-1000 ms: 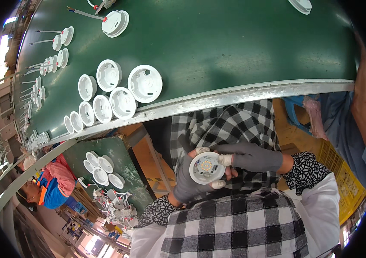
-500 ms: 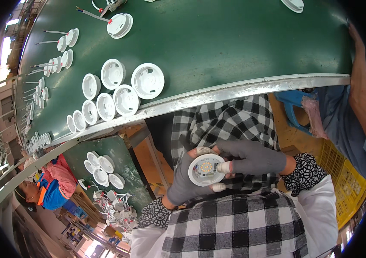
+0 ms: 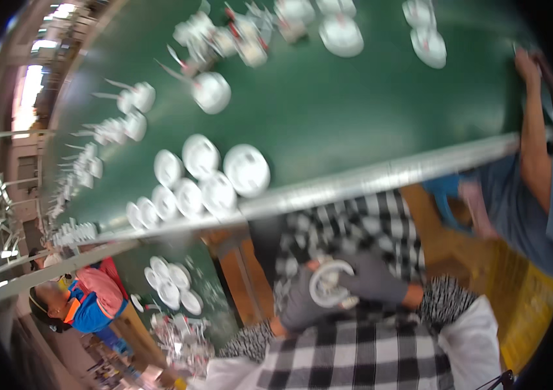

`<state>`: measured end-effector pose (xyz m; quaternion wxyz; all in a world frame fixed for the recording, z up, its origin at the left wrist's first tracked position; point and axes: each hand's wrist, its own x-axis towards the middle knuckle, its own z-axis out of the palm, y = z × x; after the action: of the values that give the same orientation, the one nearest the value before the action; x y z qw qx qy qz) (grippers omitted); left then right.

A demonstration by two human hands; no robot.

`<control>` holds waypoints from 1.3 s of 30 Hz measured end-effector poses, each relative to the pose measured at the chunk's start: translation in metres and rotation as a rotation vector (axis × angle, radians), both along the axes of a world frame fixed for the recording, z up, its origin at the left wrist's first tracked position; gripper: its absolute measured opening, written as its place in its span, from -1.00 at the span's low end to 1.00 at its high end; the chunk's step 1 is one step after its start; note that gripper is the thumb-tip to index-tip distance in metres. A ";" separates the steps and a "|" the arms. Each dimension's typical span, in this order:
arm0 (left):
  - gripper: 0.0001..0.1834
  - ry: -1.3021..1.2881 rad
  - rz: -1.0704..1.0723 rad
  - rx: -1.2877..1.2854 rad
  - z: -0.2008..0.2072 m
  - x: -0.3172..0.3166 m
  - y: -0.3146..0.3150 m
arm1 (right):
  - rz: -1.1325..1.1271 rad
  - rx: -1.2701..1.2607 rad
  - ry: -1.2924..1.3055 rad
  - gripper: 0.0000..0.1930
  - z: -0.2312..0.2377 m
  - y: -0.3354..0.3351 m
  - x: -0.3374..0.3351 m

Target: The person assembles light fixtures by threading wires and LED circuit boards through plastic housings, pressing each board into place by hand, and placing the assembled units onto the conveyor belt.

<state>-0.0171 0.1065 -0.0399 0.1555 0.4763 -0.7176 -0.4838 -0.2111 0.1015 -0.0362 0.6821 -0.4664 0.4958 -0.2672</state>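
Note:
Low over my checkered lap, I hold a round white LED downlight with its hollow face turned up. My left hand, in a grey glove, is closed around its left and lower rim. My right hand, gloved the same way, has its fingers bent over the right part of the downlight and at its rim. Motion blur and these fingers hide most of the inside of the light.
White round housings stand grouped near the metal edge of the green worktable. Wired lamps lie farther back. A side table holds more housings. People sit at left and right; a yellow crate stands at right.
The whole view has shifted, showing more of the far table, and is blurred. My right fingers now reach farther over the downlight's face, which was plainly visible with its LED board before.

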 end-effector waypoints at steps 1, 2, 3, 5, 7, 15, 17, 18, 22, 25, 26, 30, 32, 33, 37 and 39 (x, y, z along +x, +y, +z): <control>-0.04 0.069 0.065 0.041 0.001 -0.014 -0.005 | -0.043 -0.022 -0.034 -0.64 -0.002 -0.004 -0.008; -0.05 -0.010 -0.053 -0.316 0.007 -0.027 -0.017 | -0.083 -0.042 -0.069 -0.63 -0.005 -0.008 -0.017; -0.07 0.027 -0.034 -0.173 0.022 -0.041 -0.026 | -0.065 -0.135 0.002 -0.63 0.005 -0.018 -0.031; -0.09 0.090 -0.141 -0.052 0.052 -0.048 -0.065 | 0.075 0.257 -0.067 -0.65 0.032 -0.055 -0.055; -0.09 0.031 -0.207 -0.041 0.078 -0.039 -0.106 | 0.021 0.053 -0.043 -0.68 0.047 -0.075 -0.089; -0.62 -0.159 0.134 -0.588 0.144 -0.019 -0.327 | -0.154 -1.369 1.029 -0.67 0.038 -0.163 -0.166; -0.67 -0.239 0.122 -0.615 0.166 -0.022 -0.386 | -0.160 -1.346 1.119 -0.65 0.021 -0.178 -0.176; -0.69 -0.256 0.117 -0.641 0.179 -0.020 -0.410 | -0.147 -1.351 1.112 -0.65 0.021 -0.184 -0.179; -0.65 -0.404 0.077 -0.518 0.201 -0.014 -0.473 | -0.247 -1.111 1.201 -0.65 0.030 -0.172 -0.186; -0.57 -0.525 -0.180 -0.435 0.150 0.018 -0.501 | -0.390 -0.992 1.159 -0.65 0.036 -0.151 -0.180; -0.52 -0.589 -0.306 -0.458 0.124 0.024 -0.502 | -0.493 -0.897 1.102 -0.65 0.040 -0.142 -0.177; -0.45 -0.745 -0.459 -0.425 0.084 0.015 -0.479 | -0.547 -0.683 1.011 -0.71 0.054 -0.120 -0.163; -0.51 -0.676 -0.386 -0.465 0.069 0.018 -0.471 | -0.525 -0.732 0.981 -0.73 0.060 -0.125 -0.150; -0.58 -0.612 -0.311 -0.512 0.066 0.020 -0.465 | -0.509 -0.787 0.946 -0.74 0.064 -0.128 -0.142; -0.73 -0.544 -0.139 -0.630 0.061 0.041 -0.459 | -0.407 -0.863 0.786 -0.77 0.087 -0.159 -0.098; -0.77 -0.387 -0.076 -0.790 0.065 0.064 -0.466 | -0.363 -0.886 0.736 -0.75 0.091 -0.173 -0.081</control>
<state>0.0473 -0.3596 0.0255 0.1707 0.4354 -0.8803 -0.0795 -0.2923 -0.0713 0.0544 0.1501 -0.6760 0.6123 -0.3816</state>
